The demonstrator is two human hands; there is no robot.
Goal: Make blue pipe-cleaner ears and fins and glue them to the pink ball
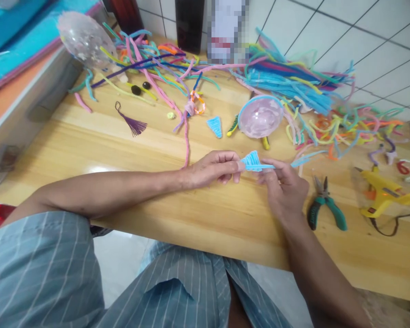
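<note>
"Fingers first: what are yours grasping?"

"Those of my left hand (208,172) pinch the left end of a small blue triangle (251,160); those of my right hand (289,189) pinch a blue strip (268,166) lying along its near edge."

"Where does the triangle sit?"

"Between my two hands, over the table (198,218). Whether it touches the wood, I cannot tell."

"How will it handle?"

"Very light, I judge: soft and fuzzy, easily bent, hardly slippery. Hard squeezing could skew its rows, so I'd hold it flat, thumb against finger, near a corner, and take the strip close to the edge."

"And around it?"

"A second blue triangle (214,126) lies just beyond, with a clear bowl-shaped shell (261,116) to its right. Pliers (325,202) lie spread beside my right hand, and a yellow glue gun (384,187) rests farther right. Farther off, fuzzy stems (290,84) are heaped near the tiled wall (328,27), and a purple tassel (134,124) lies well to the left."
</note>
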